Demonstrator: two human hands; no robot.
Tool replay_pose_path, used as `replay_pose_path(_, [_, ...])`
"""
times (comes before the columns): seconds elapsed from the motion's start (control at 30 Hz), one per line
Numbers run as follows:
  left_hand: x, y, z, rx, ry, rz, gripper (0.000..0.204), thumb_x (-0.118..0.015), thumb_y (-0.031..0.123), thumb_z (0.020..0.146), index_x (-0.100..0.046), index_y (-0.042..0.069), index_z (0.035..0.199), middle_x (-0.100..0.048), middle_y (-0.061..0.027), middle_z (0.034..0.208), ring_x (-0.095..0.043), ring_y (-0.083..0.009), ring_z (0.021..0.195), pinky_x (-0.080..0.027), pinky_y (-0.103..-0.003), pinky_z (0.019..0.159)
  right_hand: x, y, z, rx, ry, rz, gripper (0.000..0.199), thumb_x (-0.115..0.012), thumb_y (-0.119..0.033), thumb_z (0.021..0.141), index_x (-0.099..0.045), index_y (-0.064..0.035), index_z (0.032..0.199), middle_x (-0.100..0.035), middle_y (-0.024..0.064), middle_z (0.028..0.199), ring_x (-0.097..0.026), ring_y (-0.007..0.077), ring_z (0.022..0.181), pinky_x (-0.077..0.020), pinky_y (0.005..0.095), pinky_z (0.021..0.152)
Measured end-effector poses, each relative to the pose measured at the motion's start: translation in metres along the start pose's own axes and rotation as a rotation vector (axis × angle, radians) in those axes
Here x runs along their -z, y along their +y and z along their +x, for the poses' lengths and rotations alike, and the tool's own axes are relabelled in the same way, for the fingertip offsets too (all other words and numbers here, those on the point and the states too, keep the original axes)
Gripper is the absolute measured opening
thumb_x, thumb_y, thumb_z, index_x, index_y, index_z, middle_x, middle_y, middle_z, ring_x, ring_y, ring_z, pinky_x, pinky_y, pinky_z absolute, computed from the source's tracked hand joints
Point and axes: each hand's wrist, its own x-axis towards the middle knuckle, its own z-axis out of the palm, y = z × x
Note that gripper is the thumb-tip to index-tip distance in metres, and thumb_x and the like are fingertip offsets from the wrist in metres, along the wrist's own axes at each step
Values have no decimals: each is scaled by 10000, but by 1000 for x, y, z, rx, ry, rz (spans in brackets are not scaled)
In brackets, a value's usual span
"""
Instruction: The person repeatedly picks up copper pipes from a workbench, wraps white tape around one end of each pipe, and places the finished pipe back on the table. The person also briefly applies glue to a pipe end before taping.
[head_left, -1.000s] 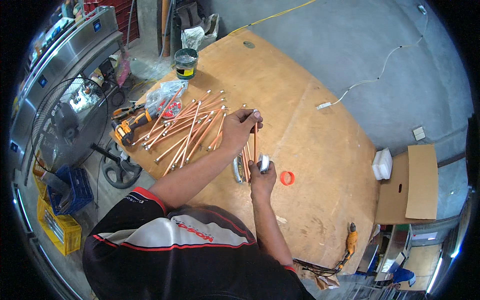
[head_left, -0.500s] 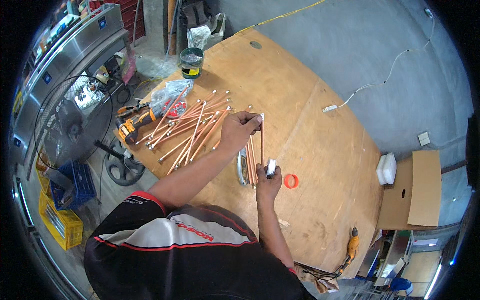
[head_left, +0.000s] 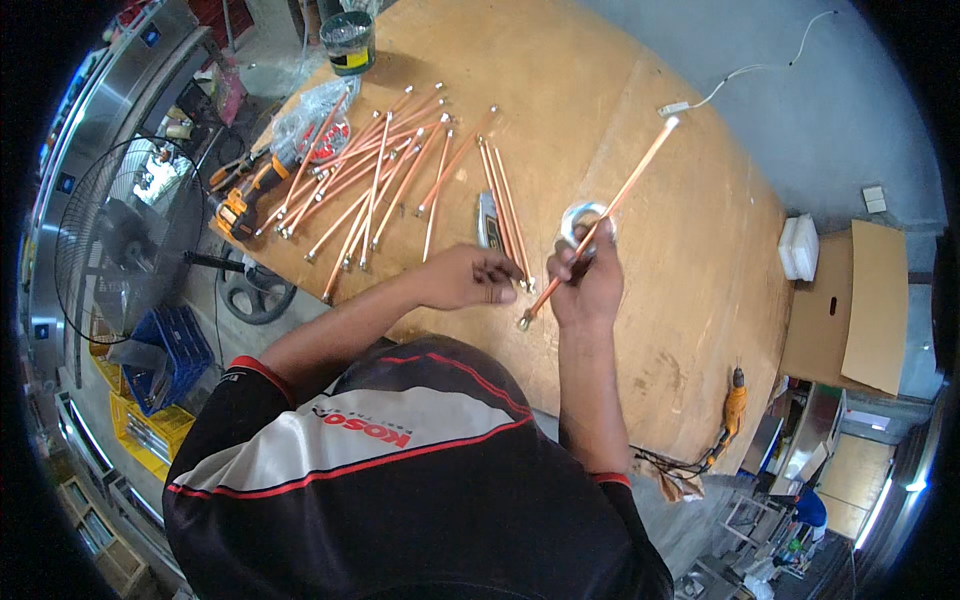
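My right hand (head_left: 590, 285) is closed around a copper pipe (head_left: 645, 165) and also keeps a roll of white tape (head_left: 572, 222) against it. The pipe slants from its metal end fitting near my left hand up to a white-wrapped far end. My left hand (head_left: 468, 278) is apart from that pipe, its fingers loosely bent and holding nothing I can see. Just beyond its fingertips are the near ends of a few copper pipes (head_left: 510, 205) lying side by side. Beside them is a grey elongated tool (head_left: 488, 222), partly hidden.
Many loose copper pipes (head_left: 375, 185) lie across the table's left side. A yellow-black power tool (head_left: 238, 212), a plastic bag (head_left: 300, 125) and a dark green tub (head_left: 348, 45) sit around them. At the right are a corded orange drill (head_left: 735, 405) and a cardboard box (head_left: 830, 310).
The pipe has swung from upright to slanting, and my left hand has let go of its far end and come back toward me. The view has shifted; the orange ring no longer shows.
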Motion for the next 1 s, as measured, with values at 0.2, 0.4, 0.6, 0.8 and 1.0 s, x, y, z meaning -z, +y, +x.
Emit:
replay_pose_path(0.2, [-28,15,-7,57,96,-221,272,-740,186,897,-667,-40,1029,-675,-42,833,-638,-104,743,-532,-260,674,3,1,12,143,16,155,230,-618,-334,980,-562,-111,993,-600,23,845,-535,148,618,-398,276,513])
replay_pose_path(0.4, [-19,20,-11,-87,530,136,233,-755,184,869,-692,5,1004,-696,-60,844,-660,-124,722,-537,-289,657,13,9,19,266,101,-18,225,-627,-300,975,-557,-97,1041,-623,40,913,-645,239,745,-558,389,695])
replay_pose_path(0.6, [-10,35,-8,-410,656,683,255,-794,201,821,-707,50,1008,-704,-84,927,-684,-156,796,-547,-315,690,21,32,18,35,52,-21,188,-583,-251,997,-541,-78,1058,-619,68,980,-661,265,887,-579,398,778])
replay_pose_path(0.8, [-9,31,1,-344,661,28,243,-796,142,821,-702,38,1019,-693,-60,943,-674,-143,864,-552,-322,751,23,31,31,-17,83,143,193,-566,-261,1006,-544,-79,1067,-614,71,995,-648,253,896,-576,374,808])
replay_pose_path(1.0, [12,22,5,-495,824,-218,231,-729,167,892,-687,16,1062,-691,-69,942,-655,-148,907,-532,-295,830,32,45,28,-40,5,51,205,-563,-227,1002,-551,-42,1089,-631,80,1002,-666,257,899,-599,380,789])
